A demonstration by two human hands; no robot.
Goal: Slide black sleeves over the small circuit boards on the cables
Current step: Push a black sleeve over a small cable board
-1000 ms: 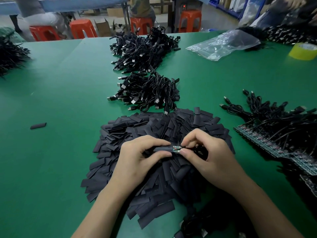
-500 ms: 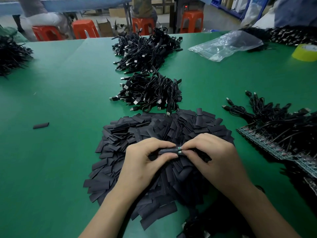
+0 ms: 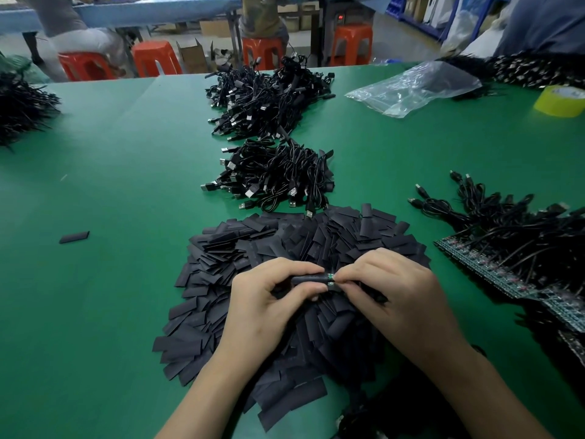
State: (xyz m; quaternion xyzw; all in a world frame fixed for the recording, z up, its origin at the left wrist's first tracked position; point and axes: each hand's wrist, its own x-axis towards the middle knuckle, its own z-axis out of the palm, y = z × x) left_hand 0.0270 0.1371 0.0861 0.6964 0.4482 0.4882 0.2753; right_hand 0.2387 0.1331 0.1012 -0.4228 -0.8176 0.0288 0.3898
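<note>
Between the two hands, over the near middle of the heap, the black sleeve lies roughly level. The left hand pinches it between thumb and curled fingers. The small circuit board shows only as a green tip at the sleeve's right mouth, where the fingertips of the right hand are closed on it. Its cable is hidden under that hand.

The sleeve looks thin, light and soft, a flattened tube that would probably collapse if squeezed on its flat faces, so a hold on its edges should keep the mouth open. The board looks stiff but tiny and likely delicate where the wire joins. It is better pushed by its edges than by the limp cable, which would probably buckle.

Beneath the hands spreads the heap of loose sleeves on a green table, with one stray sleeve well apart to the left. Farther off lie a bundle of USB cables and a larger cable pile beyond it. To the right, wired cables run into a strip of bare boards. At the far right are a clear plastic bag and a yellow tape roll. Orange stools and seated people stand past the far edge.
</note>
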